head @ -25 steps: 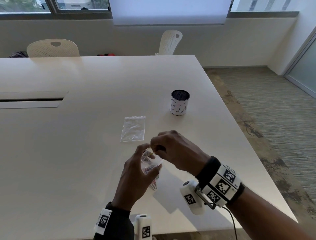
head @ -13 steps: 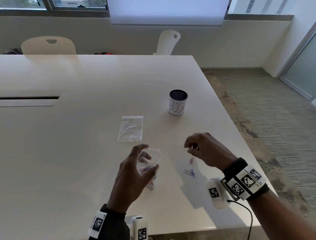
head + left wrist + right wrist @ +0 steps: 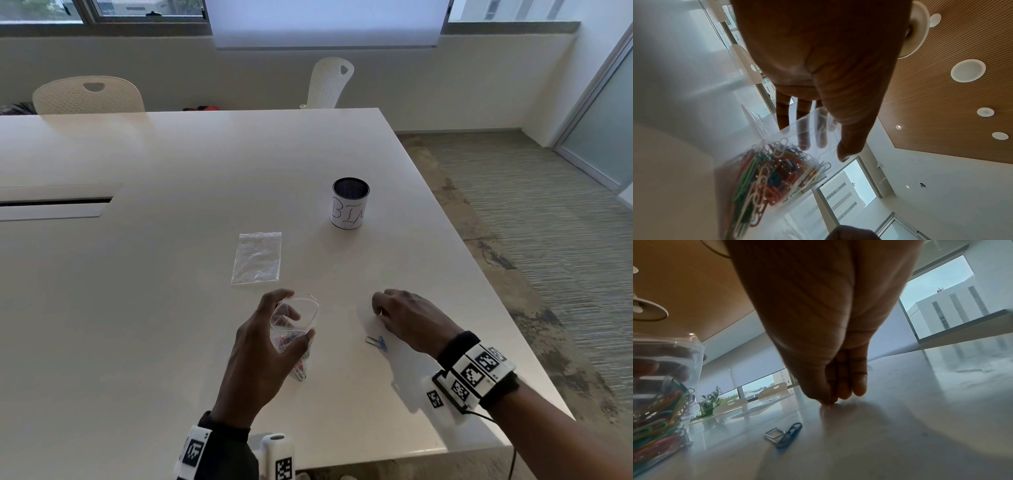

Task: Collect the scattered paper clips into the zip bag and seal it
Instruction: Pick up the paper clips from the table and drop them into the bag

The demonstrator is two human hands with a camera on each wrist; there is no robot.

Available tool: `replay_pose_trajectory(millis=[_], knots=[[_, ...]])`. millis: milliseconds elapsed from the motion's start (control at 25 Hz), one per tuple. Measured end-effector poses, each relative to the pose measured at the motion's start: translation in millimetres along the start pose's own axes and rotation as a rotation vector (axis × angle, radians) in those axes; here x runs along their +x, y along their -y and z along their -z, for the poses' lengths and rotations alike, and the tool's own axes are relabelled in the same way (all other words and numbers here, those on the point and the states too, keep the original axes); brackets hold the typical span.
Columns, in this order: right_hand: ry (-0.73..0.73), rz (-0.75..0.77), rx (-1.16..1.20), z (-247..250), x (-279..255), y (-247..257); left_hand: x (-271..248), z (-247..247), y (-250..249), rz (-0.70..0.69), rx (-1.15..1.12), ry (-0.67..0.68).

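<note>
My left hand [image 3: 298,313] holds a clear zip bag [image 3: 303,308] upright just above the white table [image 3: 137,308], mouth open, fingers curled round it. Several coloured paper clips [image 3: 764,175] fill its lower part. My right hand [image 3: 378,310] is down on the table to the right of the bag. Its thumb and fingertips [image 3: 830,400] are pressed together on the surface, pinching a small paper clip that is mostly hidden beneath them. A silver clip and a blue clip [image 3: 376,342] lie loose just nearer me than that hand, also seen as the pair of clips [image 3: 785,434].
A second, empty zip bag [image 3: 257,257] lies flat beyond my left hand. A cup marked BIN [image 3: 350,202] stands further back right. The table's right edge [image 3: 479,274] is near my right hand. Two chairs [image 3: 89,96] stand at the far side.
My right hand left the bag's mouth, swung right and dropped to the table, closing over the orange clip seen lying there half a second ago. The left hand keeps the bag steady.
</note>
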State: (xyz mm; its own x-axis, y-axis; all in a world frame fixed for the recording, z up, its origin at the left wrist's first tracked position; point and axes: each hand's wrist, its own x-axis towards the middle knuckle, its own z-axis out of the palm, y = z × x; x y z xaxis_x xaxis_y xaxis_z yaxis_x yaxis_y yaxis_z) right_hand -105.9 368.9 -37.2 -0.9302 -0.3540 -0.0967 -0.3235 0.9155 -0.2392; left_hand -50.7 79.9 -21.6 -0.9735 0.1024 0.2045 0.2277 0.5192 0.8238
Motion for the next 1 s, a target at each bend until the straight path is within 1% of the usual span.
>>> replay_pose_trajectory(millis=[80, 160, 240, 320, 400, 480, 560, 640, 720, 800, 840, 920, 1000], knots=[[0.001, -0.012, 0.015, 0.9, 1.3, 4.5, 0.0, 0.3, 0.2, 0.002, 0.006, 0.001], [-0.046, -0.009, 0.121, 6.3, 2.6, 10.9, -0.2, 1.0, 0.5, 0.006, 0.012, 0.001], [-0.146, 0.014, 0.369, 17.4, 2.8, 25.6, -0.7, 1.1, 0.6, 0.009, 0.018, 0.0], [-0.268, 0.051, 0.639, 33.7, 2.3, 51.4, -0.9, 0.7, 0.5, 0.008, 0.022, 0.0], [-0.371, 0.084, 0.784, 50.3, 4.5, 80.0, -0.9, 0.4, 0.0, 0.013, 0.016, -0.005], [-0.409, 0.136, 0.787, 59.0, 10.2, 101.5, -0.6, 0.0, -1.0, 0.009, 0.011, -0.003], [-0.364, 0.191, 0.731, 59.3, 15.6, 113.9, -0.5, 0.2, -1.2, 0.007, 0.017, 0.001], [-0.314, 0.225, 0.686, 57.1, 17.2, 117.5, -0.6, 0.8, -0.5, 0.01, 0.022, 0.004], [-0.348, 0.217, 0.673, 56.3, 15.3, 111.3, -0.8, 1.8, 0.7, 0.011, 0.021, 0.005], [-0.413, 0.146, 0.669, 55.2, 12.5, 94.0, -1.1, 1.9, 1.9, 0.015, 0.006, -0.005], [-0.422, 0.092, 0.651, 53.6, 10.4, 81.8, -0.9, 1.9, 2.2, 0.012, 0.002, -0.009], [-0.364, -0.022, 0.541, 46.0, 2.8, 55.8, -0.8, 1.8, 2.2, 0.007, 0.007, -0.009], [-0.233, -0.116, 0.393, 33.4, -8.5, 33.3, -0.1, 1.0, 1.9, 0.008, 0.005, -0.001]])
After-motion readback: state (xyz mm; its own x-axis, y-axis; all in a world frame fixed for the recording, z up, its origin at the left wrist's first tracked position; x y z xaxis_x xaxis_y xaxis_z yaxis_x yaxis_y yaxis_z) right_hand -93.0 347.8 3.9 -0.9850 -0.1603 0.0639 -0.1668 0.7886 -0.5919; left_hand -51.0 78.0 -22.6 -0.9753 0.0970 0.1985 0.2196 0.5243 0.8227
